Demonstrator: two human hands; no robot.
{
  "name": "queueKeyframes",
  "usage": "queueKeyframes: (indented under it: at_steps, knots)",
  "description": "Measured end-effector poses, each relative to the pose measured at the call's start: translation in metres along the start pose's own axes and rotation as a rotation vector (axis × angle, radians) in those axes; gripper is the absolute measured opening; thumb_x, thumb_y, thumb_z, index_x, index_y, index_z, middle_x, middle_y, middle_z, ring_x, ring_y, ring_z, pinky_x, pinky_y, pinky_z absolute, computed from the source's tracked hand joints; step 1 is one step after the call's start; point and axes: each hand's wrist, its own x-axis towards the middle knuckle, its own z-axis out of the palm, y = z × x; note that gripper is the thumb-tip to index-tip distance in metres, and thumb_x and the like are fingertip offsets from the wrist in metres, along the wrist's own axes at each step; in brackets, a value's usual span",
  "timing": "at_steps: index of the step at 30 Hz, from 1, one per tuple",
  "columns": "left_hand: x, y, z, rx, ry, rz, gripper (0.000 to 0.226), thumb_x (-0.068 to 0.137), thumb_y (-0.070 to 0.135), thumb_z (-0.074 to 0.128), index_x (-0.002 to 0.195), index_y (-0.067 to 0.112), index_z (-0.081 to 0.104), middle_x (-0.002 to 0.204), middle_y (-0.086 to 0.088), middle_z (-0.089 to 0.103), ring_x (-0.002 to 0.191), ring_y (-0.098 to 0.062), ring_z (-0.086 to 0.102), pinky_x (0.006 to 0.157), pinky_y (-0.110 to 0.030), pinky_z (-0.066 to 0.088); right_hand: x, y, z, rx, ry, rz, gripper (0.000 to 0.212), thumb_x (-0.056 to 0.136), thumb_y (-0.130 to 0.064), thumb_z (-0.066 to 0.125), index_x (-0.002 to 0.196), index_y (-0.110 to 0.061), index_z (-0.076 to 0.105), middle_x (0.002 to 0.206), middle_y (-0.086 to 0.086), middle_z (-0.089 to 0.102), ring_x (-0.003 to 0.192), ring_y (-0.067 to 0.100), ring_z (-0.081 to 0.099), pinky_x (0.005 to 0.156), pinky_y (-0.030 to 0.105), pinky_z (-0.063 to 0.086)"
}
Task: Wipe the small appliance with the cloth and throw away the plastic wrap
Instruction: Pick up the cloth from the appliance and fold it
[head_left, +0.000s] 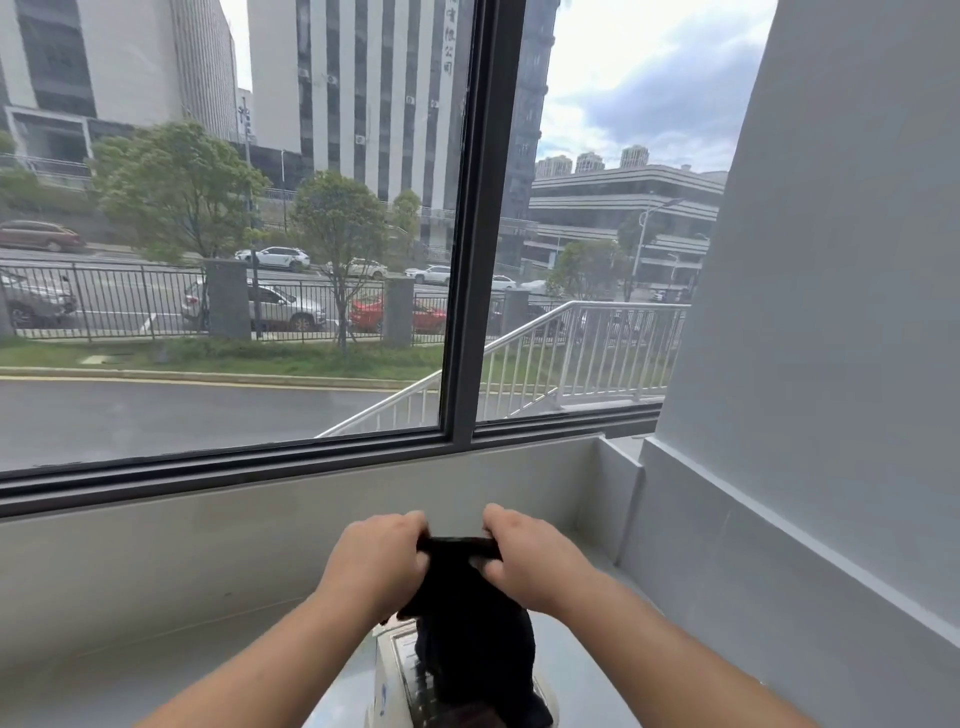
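The black cloth (467, 613) is gripped along its top edge by the left hand (376, 558) and right hand (530, 556), fingers closed on it, hanging above the white appliance (392, 675). Before wiping, it is best folded flat. No plastic wrap is visible.

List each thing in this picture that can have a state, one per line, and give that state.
Left hand: closed, gripping the cloth's top edge.
Right hand: closed, gripping the same edge.
Black cloth: held up, hanging down over the appliance.
White small appliance: below the cloth, partly hidden by it.
Window: appears shut.
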Motion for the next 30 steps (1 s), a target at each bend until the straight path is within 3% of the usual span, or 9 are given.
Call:
queueKeyframes:
  at_steps: [4,11,13,18,20,22,25,27,30]
  knots:
    - [0.009,-0.008,-0.018,0.078,0.016,0.039,0.021,0.092,0.031,0.050,0.109,0.030,0.063,0.110,0.005,0.074,0.104,-0.025,0.067,0.084,-0.037,0.050,-0.002,0.015,-0.007,0.020,-0.008,0.121,0.019,0.085,-0.014,0.049,0.099,-0.027,0.047,0.104,0.001,0.066,0.094,0.030,0.061,0.077,0.040,0.051]
    - [0.011,-0.027,-0.027,0.052,0.024,-0.065,0.015,0.097,0.042,0.049,0.090,0.029,0.055,0.094,0.007,0.068,0.090,-0.022,0.064,0.069,-0.036,0.043,0.004,0.033,-0.006,0.078,0.084,0.236,0.016,0.091,-0.020,0.049,0.101,-0.021,0.062,0.106,-0.002,0.066,0.094,0.025,0.061,0.077,0.037,0.052]
    - [0.012,-0.030,-0.023,0.048,-0.014,-0.122,0.023,0.098,0.042,0.048,0.081,0.025,0.050,0.088,0.004,0.064,0.084,-0.024,0.060,0.067,-0.036,0.043,0.009,0.036,-0.004,0.205,0.131,0.254,0.010,0.093,-0.023,0.052,0.088,-0.017,0.060,0.090,0.000,0.064,0.082,0.023,0.059,0.070,0.037,0.047]
    - [0.014,-0.028,-0.017,-0.255,-0.157,-0.255,0.048,0.091,0.070,0.060,0.084,0.022,0.063,0.084,0.003,0.070,0.078,-0.015,0.065,0.067,-0.035,0.050,0.020,0.044,-0.007,0.656,0.161,0.347,0.039,0.105,-0.044,0.047,0.079,-0.014,0.049,0.073,0.000,0.050,0.067,0.017,0.045,0.064,0.036,0.037]
    - [0.014,-0.025,-0.015,-0.356,-0.198,-0.273,0.051,0.076,0.067,0.078,0.092,0.022,0.064,0.089,0.001,0.072,0.080,-0.015,0.068,0.071,-0.036,0.056,0.024,0.049,-0.007,0.743,0.161,0.358,0.044,0.107,-0.047,0.039,0.086,-0.009,0.051,0.080,0.005,0.052,0.074,0.018,0.047,0.069,0.037,0.040]
    - [0.012,-0.018,-0.015,-0.398,-0.278,-0.303,0.047,0.071,0.046,0.084,0.099,0.021,0.056,0.095,-0.004,0.070,0.080,-0.018,0.068,0.067,-0.035,0.058,0.027,0.057,-0.007,0.760,0.155,0.347,0.048,0.109,-0.046,0.034,0.103,-0.004,0.056,0.096,0.014,0.063,0.085,0.020,0.054,0.079,0.038,0.046]
    - [0.012,-0.011,-0.013,-0.330,-0.276,-0.330,0.029,0.078,0.020,0.067,0.097,0.023,0.046,0.092,-0.006,0.067,0.078,-0.019,0.066,0.063,-0.037,0.055,0.032,0.067,-0.010,0.761,0.128,0.320,0.048,0.110,-0.046,0.031,0.120,-0.007,0.057,0.125,0.013,0.064,0.116,0.029,0.061,0.099,0.039,0.047]
    - [0.015,-0.008,-0.014,-0.306,-0.214,-0.360,0.024,0.083,0.017,0.063,0.097,0.027,0.046,0.089,-0.001,0.066,0.080,-0.016,0.065,0.062,-0.033,0.051,0.037,0.074,-0.011,0.777,0.093,0.319,0.052,0.111,-0.046,0.030,0.141,-0.008,0.049,0.146,0.007,0.055,0.137,0.027,0.048,0.104,0.033,0.037]
    - [0.017,-0.005,-0.016,-0.340,-0.123,-0.468,0.022,0.091,0.021,0.062,0.103,0.032,0.048,0.089,0.000,0.068,0.079,-0.017,0.066,0.063,-0.031,0.049,0.046,0.082,-0.011,0.762,0.051,0.306,0.053,0.111,-0.046,0.027,0.151,-0.014,0.043,0.152,0.004,0.050,0.138,0.026,0.045,0.101,0.030,0.031]
